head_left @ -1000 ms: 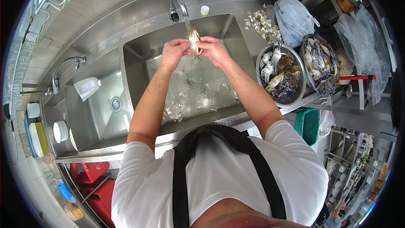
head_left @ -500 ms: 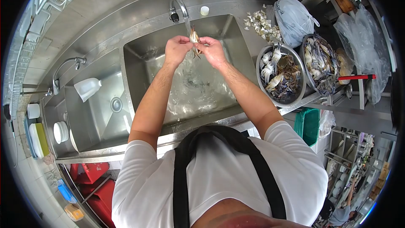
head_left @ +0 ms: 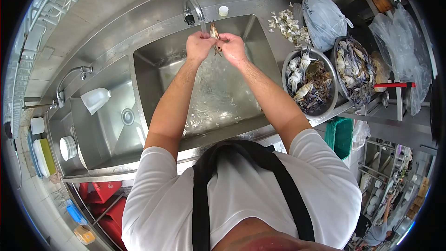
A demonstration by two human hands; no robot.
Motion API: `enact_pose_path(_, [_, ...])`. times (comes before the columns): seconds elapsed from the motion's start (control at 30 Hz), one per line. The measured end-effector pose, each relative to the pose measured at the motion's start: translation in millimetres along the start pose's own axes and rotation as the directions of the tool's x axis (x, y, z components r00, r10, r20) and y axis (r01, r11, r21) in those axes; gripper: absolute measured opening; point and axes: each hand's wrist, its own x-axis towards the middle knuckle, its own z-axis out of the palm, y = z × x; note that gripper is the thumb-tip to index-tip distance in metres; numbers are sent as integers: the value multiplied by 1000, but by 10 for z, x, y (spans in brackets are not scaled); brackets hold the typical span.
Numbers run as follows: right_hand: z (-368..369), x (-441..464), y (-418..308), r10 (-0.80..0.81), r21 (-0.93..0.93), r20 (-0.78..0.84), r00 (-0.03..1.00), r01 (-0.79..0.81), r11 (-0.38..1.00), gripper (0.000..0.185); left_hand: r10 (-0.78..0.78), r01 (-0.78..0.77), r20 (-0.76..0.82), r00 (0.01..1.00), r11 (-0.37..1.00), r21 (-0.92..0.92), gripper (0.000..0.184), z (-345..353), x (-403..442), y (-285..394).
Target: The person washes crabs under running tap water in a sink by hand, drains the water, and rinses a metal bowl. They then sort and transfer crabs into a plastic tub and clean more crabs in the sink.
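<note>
Crab, small and pale with brown edges, is held upright near the top centre of the frame, above the large sink and just beside the stream of water that falls from the curved tap. The left hand and the right hand have drawn closer together over the last second, and their fingertips now meet across the middle of the crab. Less of its pale body shows as a result: only the upper part stands clear above the fingers, with thin legs poking out below, so the hold appears to be centred on the middle rather than at the two sides. The fingers of both hands are nearly closed in a pinch, with the crab between them; which fingertip presses where is too small to tell. Water stirs in the bottom of the large sink below the hands. At the right of the frame, a round metal bowl holds more crabs and dark scraps, and a second heap of crabs lies just beside it. Above the bowl, pale shell pieces are scattered on the counter next to a tied plastic bag. A white jug rests in the smaller sink at the left.
</note>
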Motion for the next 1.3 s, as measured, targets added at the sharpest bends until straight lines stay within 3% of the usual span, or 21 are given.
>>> enact_pose_path(0.23, [25,-33,-26,47,25,21,999,-48,999,21,26,-29,23,999,993,116,18,-25,-34,-64])
enact_pose_path(0.3, [92,-43,-12,15,11,22,1000,-15,1000,21,-89,83,-40,995,988,-127,16,-56,-30,-106])
enact_pose_path(0.33, [99,-42,-4,-17,-2,19,1000,17,1000,20,-87,81,-38,996,988,-130,16,-53,-31,-109])
enact_pose_path(0.37, [82,-39,0,-19,-3,16,1000,19,1000,20,-118,114,-1,993,961,-251,15,-57,-41,-115])
enact_pose_path(0.4, [77,-42,-5,50,122,20,999,-52,991,21,-144,148,37,989,919,-366,15,-80,-52,-105])
enact_pose_path(0.43, [81,-48,-8,118,245,35,992,-123,962,21,-144,147,36,989,920,-364,15,-122,-59,-99])
enact_pose_path(0.5, [65,-43,-9,129,273,44,991,-136,952,20,-190,263,198,962,844,-467,19,-209,-74,-41])
enact_pose_path(0.63, [41,-73,-78,175,296,83,981,-192,936,19,-136,268,280,950,816,-512,26,-221,-132,64])
enact_pose_path(0.7, [31,-96,-101,206,361,104,973,-231,904,20,-48,175,297,954,892,-417,28,-213,-106,4])
enact_pose_path(0.93, [-67,-63,-51,240,447,236,942,-324,834,23,-49,143,212,976,880,-453,20,-137,-113,-10])
enact_pose_path(1.03, [-75,-74,33,247,502,252,936,-344,793,25,-120,206,206,971,859,-469,17,-106,-87,-28])
enact_pose_path(1.13, [-66,-71,158,214,612,293,932,-355,707,25,-156,262,234,960,799,-541,13,-98,-18,-159])
enact_pose_path(1.2, [-79,-68,210,189,661,297,936,-345,667,24,-257,366,261,931,653,-663,15,-110,37,-287])
enact_pose_path(1.3, [-116,-92,212,183,732,273,945,-327,597,23,-297,328,152,943,742,-584,13,-62,21,-420])
